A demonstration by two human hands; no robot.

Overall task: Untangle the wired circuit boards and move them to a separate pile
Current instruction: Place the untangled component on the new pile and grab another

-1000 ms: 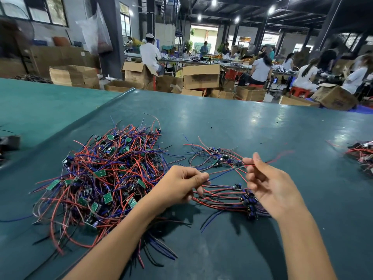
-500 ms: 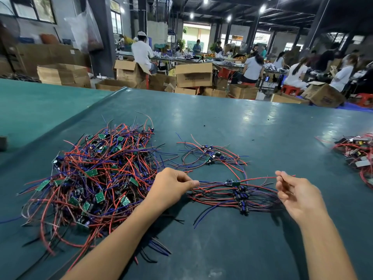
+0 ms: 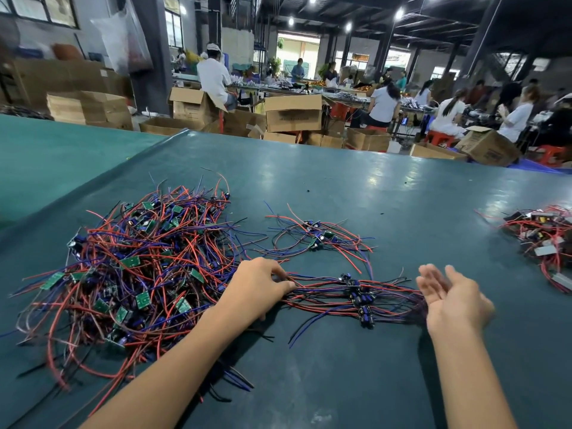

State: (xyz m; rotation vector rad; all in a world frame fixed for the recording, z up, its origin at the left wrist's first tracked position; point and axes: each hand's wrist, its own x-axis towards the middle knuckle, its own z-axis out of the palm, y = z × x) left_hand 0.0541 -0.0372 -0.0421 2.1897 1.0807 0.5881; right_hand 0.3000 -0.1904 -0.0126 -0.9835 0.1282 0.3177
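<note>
- A tangled heap of red, blue and black wires with small green circuit boards lies at the left of the dark green tabletop.
- A flatter bundle of straightened wired boards lies between the hands, with a small loose cluster of wired boards behind it.
- A further wire pile at the right is cut off by the frame edge.
- The left hand curls its fingers on the bundle's left wire ends, apparently pinching them.
- The right hand, motion-blurred, lies palm-up with its fingers straight and spread at the bundle's right ends, gripping nothing.
</note>
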